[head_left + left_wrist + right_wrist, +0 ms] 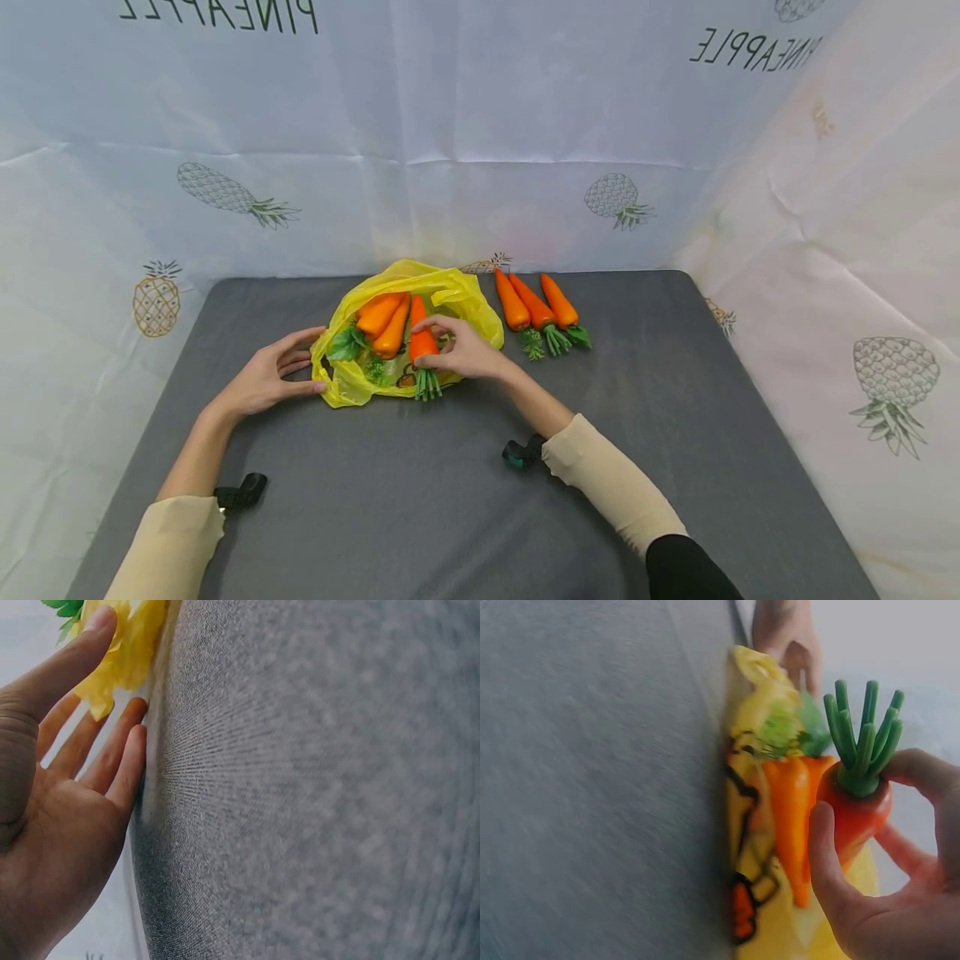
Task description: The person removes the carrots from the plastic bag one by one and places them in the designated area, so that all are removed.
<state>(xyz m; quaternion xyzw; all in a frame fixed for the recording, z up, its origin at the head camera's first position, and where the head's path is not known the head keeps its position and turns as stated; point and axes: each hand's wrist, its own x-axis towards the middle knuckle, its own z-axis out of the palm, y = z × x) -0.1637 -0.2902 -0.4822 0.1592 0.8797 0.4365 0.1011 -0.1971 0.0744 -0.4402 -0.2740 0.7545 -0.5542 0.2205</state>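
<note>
A yellow plastic bag (480, 312) lies spread on the table, with orange toy carrots (392, 335) resting on it at the left, green tops toward the front. My right hand (470, 352) pinches another toy carrot (853, 819) between thumb and fingers, over the bag's right half. Its stubby green stalks (427, 384) point toward me. At the bag's left edge is my left hand (262, 377), its fingers spread and the thumb and fingertips right at the yellow plastic (135, 649).
Three more toy carrots (532, 302) lie side by side on the grey table (420, 500), to the right of the bag near the back edge. A pale curtain (450, 100) printed with pineapples hangs behind the table and along its sides.
</note>
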